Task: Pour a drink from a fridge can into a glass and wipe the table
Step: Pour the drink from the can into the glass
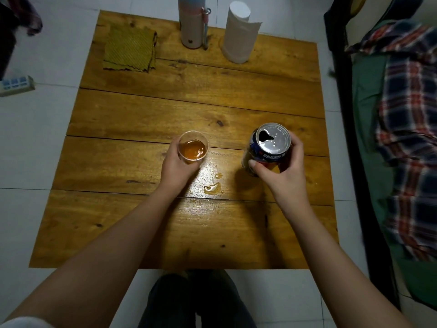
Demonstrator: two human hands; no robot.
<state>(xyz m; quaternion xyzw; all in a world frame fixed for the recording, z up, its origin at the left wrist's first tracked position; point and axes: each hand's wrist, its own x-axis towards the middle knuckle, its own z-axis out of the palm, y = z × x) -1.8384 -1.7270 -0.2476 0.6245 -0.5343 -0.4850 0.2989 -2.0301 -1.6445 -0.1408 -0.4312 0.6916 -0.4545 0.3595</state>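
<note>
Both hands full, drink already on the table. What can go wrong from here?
1. The spill lies on the table between the glass and the can; a forearm moving across could smear it.
2. The can is open and tilted in the right hand; set down carelessly it may slosh out more.
3. The cloth and paper roll sit at the far edge, so the left hand must put the glass down before reaching over.

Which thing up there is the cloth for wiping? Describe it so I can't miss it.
Look at the wooden table, far left corner. The cloth lies flat there, left of the flask and paper roll. It alone is folded, olive-green and woven.
</note>
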